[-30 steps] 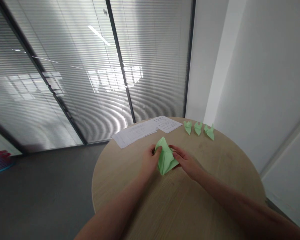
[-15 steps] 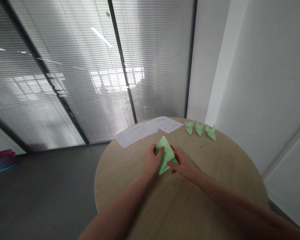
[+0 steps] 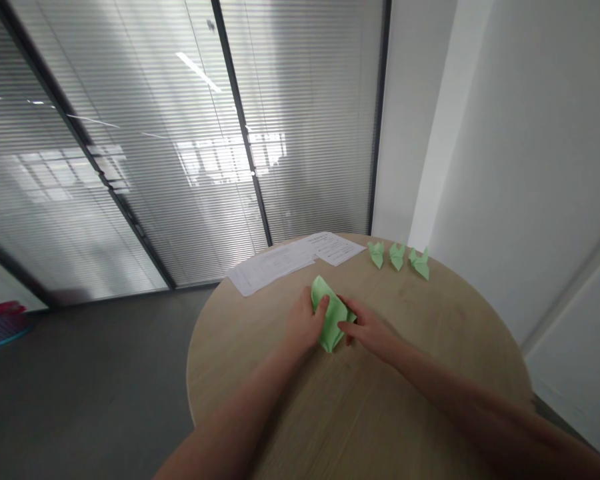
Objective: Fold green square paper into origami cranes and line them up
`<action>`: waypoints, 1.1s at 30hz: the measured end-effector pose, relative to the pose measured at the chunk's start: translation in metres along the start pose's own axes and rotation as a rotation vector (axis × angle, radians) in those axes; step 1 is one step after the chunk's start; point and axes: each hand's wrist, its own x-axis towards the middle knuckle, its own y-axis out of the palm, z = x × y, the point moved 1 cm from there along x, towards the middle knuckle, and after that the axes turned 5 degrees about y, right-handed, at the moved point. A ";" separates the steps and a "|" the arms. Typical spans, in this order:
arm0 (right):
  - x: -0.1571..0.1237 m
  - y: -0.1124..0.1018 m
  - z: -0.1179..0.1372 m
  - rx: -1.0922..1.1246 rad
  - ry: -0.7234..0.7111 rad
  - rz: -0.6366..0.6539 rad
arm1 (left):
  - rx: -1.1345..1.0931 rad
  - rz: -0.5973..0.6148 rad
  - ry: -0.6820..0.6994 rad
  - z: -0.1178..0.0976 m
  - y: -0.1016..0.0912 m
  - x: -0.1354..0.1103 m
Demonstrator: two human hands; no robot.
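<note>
A light green folded paper (image 3: 331, 317) lies near the middle of the round wooden table (image 3: 430, 347). My left hand (image 3: 304, 325) grips its left side, thumb pressed on the top. My right hand (image 3: 369, 329) pinches its right edge with fingers closed on the paper. The lower part of the paper is partly hidden between both hands.
Three small green folded paper figures (image 3: 397, 257) stand in a row at the table's far right. White printed sheets (image 3: 290, 260) lie at the far edge. Behind are glass walls with blinds, a white wall to the right and grey floor to the left.
The green paper has been folded narrower. Its wide triangular shape has become a slimmer strip, and my right hand has closed in on its right edge.
</note>
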 end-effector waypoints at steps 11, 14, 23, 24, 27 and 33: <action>-0.004 0.004 0.008 0.144 0.050 0.029 | -0.157 -0.072 0.199 0.010 -0.002 0.003; -0.005 0.002 0.009 0.169 0.074 0.009 | -0.164 -0.050 0.185 0.011 -0.004 0.005; -0.002 -0.010 0.009 0.116 0.085 -0.015 | -0.189 0.097 0.151 0.009 -0.005 0.009; -0.002 -0.012 0.009 0.104 0.081 -0.008 | -0.188 0.112 0.146 0.009 -0.005 0.010; -0.001 -0.017 0.009 0.066 0.065 0.023 | -0.175 0.149 0.152 0.012 -0.005 0.012; -0.001 -0.016 0.008 0.025 0.019 0.023 | -0.094 0.109 0.153 0.013 -0.005 0.013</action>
